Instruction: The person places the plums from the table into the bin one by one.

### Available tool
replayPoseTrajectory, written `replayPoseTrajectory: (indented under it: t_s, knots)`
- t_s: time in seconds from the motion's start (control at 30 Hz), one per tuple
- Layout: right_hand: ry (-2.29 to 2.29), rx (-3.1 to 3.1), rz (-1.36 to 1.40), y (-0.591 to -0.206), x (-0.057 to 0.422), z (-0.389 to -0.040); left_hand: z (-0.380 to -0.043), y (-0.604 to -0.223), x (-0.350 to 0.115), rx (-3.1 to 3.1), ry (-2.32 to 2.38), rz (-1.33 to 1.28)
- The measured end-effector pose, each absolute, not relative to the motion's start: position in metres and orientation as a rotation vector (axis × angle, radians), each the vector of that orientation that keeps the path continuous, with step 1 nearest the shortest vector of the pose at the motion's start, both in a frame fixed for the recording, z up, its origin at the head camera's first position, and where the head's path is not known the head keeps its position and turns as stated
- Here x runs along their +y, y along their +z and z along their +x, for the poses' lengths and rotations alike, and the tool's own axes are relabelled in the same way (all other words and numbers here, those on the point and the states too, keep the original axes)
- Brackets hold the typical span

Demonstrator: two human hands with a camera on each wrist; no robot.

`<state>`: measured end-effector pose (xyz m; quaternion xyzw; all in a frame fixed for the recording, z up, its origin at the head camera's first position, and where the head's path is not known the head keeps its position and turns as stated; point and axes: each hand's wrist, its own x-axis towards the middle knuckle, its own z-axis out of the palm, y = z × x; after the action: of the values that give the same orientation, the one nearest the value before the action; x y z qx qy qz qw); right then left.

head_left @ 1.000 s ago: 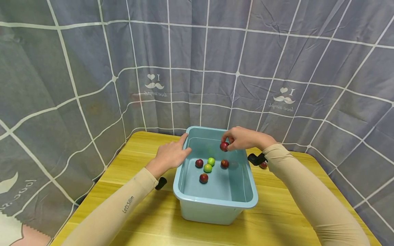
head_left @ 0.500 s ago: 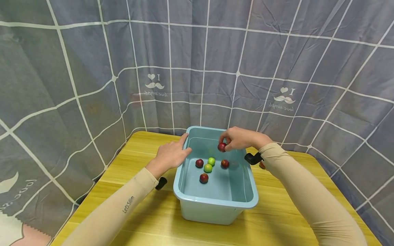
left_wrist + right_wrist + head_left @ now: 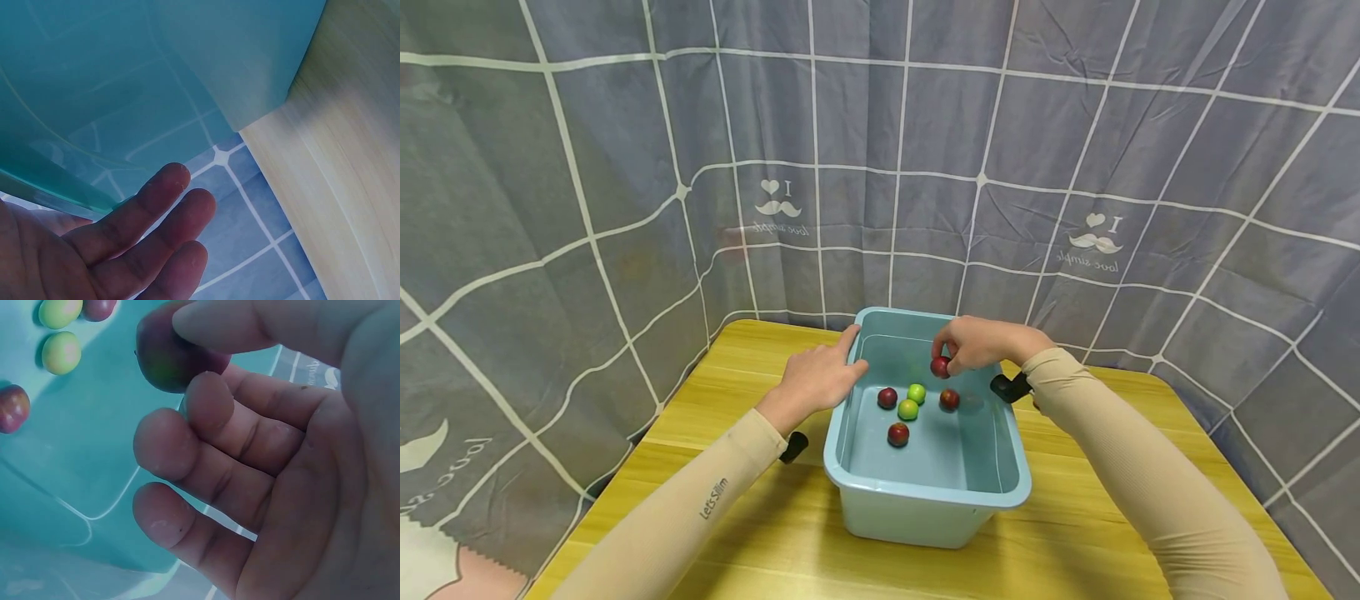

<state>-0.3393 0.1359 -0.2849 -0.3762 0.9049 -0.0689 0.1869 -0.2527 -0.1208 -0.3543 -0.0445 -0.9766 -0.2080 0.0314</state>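
My right hand [image 3: 979,342] holds a dark red plum [image 3: 941,367] between thumb and fingertips, over the inside of a light blue plastic tub [image 3: 925,493] near its far right corner. The right wrist view shows the thumb on the plum [image 3: 169,353] and the other fingers loosely bent below it. Resting at the tub's left rim, my left hand [image 3: 815,375] has its index finger along the edge and thumb over the inside. Its other fingers [image 3: 169,228] lie relaxed outside the wall. On the tub floor are two green plums [image 3: 907,409] and three red plums [image 3: 898,434].
The tub stands on a yellow wood-grain table [image 3: 760,533]. A grey curtain [image 3: 880,167] with white grid lines hangs close behind and along both sides. Black wrist mounts [image 3: 1011,387] stick out beneath both forearms.
My right hand has shifted slightly left with the plum, then dipped a little lower into the tub. The left hand and the plums on the tub floor stay in place.
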Motion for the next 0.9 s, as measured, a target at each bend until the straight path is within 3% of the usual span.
replayPoseTrajectory:
  t_s: [0.9]
  knots:
    - [-0.444,2.715,-1.190,-0.284,0.169,-0.330,-0.252,-0.352,-0.119,-3.016,-0.627,-0.126]
